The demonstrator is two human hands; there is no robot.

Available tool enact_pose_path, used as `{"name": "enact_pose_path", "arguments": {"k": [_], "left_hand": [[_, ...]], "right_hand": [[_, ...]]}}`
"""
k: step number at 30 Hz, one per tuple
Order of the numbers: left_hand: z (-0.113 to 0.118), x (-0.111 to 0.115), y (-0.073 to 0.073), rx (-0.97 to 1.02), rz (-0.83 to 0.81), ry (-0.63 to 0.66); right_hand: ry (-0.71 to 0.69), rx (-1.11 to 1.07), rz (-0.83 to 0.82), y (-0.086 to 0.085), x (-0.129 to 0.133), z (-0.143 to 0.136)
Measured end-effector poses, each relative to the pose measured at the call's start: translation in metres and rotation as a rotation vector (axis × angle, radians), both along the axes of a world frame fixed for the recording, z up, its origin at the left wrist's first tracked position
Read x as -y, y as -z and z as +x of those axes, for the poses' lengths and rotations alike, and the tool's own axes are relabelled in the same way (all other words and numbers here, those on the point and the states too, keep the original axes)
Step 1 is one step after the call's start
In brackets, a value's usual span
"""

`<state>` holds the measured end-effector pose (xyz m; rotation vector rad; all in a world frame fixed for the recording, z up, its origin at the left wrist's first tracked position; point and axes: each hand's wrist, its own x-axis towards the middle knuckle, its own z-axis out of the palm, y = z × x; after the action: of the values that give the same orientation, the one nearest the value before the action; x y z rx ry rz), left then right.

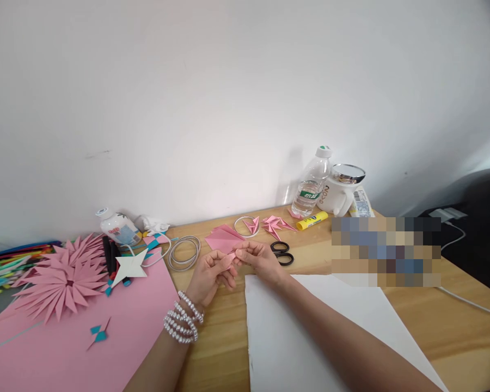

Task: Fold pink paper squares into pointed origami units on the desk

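Observation:
Between my two hands is a small folded piece of pink paper (229,260), mostly covered by the fingers. My left hand (212,273), with a pearl bracelet (183,321) at the wrist, pinches it from the left. My right hand (259,262) grips its right end with thumb and fingertips. Just behind the hands lie pink paper sheets (222,237). Folded pink paper pieces (275,225) rest farther back, one by a white ring (236,226). Close to my right hand are scissors (285,258), their blades hidden behind that hand.
White board (302,337) lies under my right forearm. Pink board (126,332) with pink paper flowers (69,283) and a white paper star (131,269) is at left. A coiled cable (170,256), glue stick (312,220), water bottle (310,188) and mug (330,193) stand or lie behind.

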<state>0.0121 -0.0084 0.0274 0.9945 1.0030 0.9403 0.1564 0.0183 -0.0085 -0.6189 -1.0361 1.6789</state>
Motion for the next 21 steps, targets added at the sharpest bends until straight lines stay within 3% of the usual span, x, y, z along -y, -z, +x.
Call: {"name": "enact_pose_path", "arguments": {"k": [8, 12, 21], "left_hand": [[-0.0052, -0.0030, 0.0028, 0.154, -0.084, 0.025], [-0.0035, -0.0027, 0.0025, 0.100, -0.110, 0.088], [-0.0032, -0.0041, 0.0061, -0.041, -0.041, 0.025]], "right_hand": [[-0.046, -0.041, 0.017, -0.0031, 0.0026, -0.0015], [0.018, 0.036, 0.045, -0.0038, 0.0023, -0.0028], [0.151, 0.125, -0.003, -0.0013, -0.0004, -0.0042]]}}
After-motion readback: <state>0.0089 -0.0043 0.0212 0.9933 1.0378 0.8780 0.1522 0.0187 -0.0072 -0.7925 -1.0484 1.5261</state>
